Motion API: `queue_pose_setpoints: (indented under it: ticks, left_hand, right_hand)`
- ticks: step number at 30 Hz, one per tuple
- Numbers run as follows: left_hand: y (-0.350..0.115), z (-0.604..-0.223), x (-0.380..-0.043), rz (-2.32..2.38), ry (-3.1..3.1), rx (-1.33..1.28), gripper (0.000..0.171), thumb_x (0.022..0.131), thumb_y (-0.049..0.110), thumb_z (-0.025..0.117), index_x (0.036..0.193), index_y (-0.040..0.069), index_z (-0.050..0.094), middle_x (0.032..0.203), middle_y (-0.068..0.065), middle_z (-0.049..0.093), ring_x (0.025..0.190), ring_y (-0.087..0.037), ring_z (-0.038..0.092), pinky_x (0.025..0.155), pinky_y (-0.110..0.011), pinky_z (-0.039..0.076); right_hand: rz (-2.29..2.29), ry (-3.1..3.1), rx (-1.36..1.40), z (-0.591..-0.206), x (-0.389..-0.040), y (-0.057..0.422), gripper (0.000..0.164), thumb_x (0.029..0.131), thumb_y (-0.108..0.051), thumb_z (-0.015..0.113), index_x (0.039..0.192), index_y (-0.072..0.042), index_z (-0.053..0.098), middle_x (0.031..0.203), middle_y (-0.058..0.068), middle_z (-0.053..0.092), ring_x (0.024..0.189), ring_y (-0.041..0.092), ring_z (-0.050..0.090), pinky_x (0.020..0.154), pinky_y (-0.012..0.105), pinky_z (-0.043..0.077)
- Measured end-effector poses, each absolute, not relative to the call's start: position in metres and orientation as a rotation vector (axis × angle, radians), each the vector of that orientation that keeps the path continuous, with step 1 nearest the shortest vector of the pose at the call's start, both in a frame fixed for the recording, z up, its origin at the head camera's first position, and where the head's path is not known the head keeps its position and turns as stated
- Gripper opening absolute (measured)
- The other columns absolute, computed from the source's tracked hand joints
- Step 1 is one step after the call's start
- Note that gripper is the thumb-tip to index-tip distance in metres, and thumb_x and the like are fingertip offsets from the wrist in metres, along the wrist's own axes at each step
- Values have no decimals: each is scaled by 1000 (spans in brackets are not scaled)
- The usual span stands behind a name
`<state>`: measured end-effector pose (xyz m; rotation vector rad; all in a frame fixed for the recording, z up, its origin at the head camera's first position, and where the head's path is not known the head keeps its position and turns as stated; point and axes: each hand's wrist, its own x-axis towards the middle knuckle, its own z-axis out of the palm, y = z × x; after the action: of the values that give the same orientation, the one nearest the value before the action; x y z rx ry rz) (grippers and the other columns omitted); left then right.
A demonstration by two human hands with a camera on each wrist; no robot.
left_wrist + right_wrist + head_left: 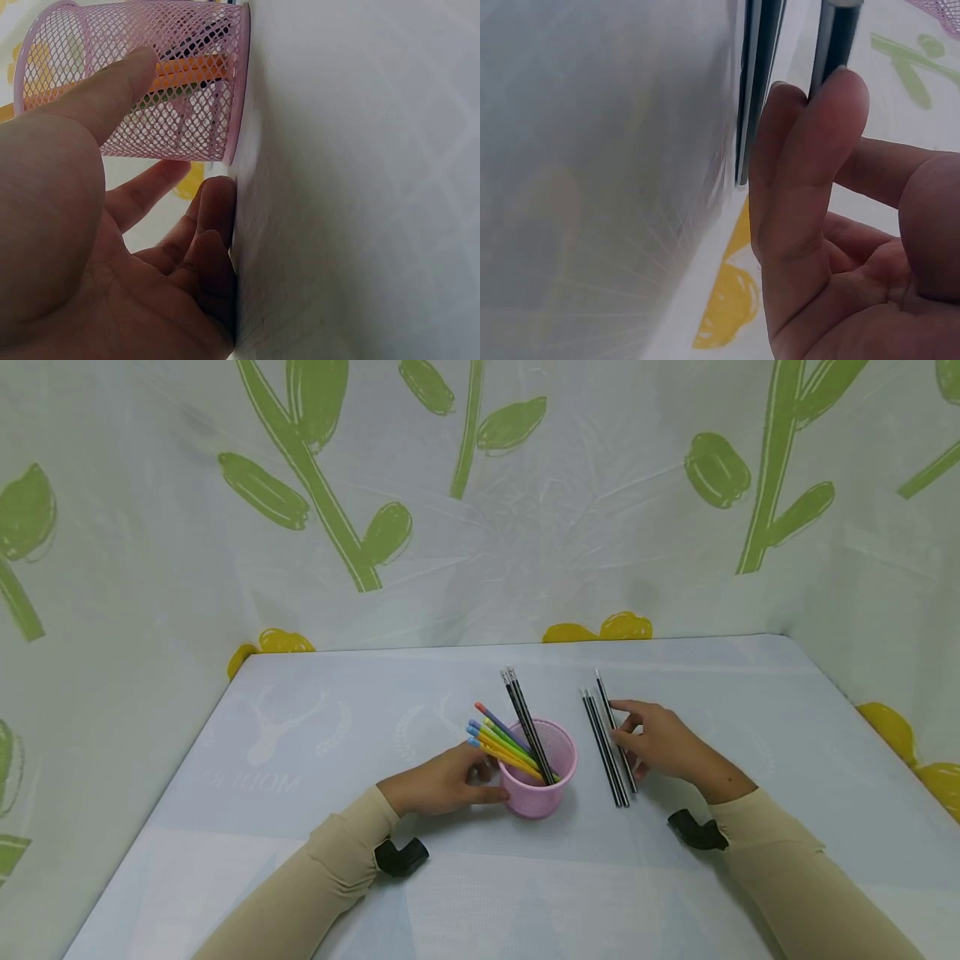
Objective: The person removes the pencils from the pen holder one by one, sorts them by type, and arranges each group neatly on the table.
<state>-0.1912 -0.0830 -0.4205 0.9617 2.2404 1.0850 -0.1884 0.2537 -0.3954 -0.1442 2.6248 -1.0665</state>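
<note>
A pink mesh pen cup (534, 802) stands on the table, holding several black pencils (527, 720) and several bright coloured sticks (504, 745) that lean left. My left hand (447, 779) holds the cup's left side; in the left wrist view its thumb (112, 88) lies along the mesh, with a finger at the opposite side. To the right of the cup, my right hand (658, 741) pinches one black pencil (836, 37) between thumb and fingers. Just left of that pencil, a few more black pencils (602, 752) lie side by side on the table.
The table (480, 893) has a pale cloth with faint printed patterns. Behind and beside it hangs a white sheet (600, 543) with green leaves and yellow shapes. A black wrist camera (401, 857) sits at the left cuff, another black camera (697, 831) at the right.
</note>
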Motion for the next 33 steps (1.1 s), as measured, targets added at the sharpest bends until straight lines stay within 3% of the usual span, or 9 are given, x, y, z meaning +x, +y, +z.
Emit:
queue_pose_setpoints:
  ticks: [9, 33]
  left_hand:
    - [-83, -422, -191, 1085, 2242, 954, 36, 92, 32, 73, 123, 23, 57, 110, 1, 56, 100, -15, 55, 86, -29, 47]
    - [-83, -422, -191, 1087, 2245, 947, 38, 92, 32, 73, 125, 23, 55, 114, 1, 55, 102, -16, 55, 88, -31, 48]
  right_hand:
    - [-987, 2644, -124, -394, -186, 251, 55, 98, -14, 61, 146, 5, 43, 101, 19, 68, 53, 16, 64, 56, 34, 56]
    - [-930, 2643, -136, -397, -187, 252, 54, 97, -14, 64, 145, 3, 45, 101, 20, 66, 50, 16, 64, 54, 33, 55]
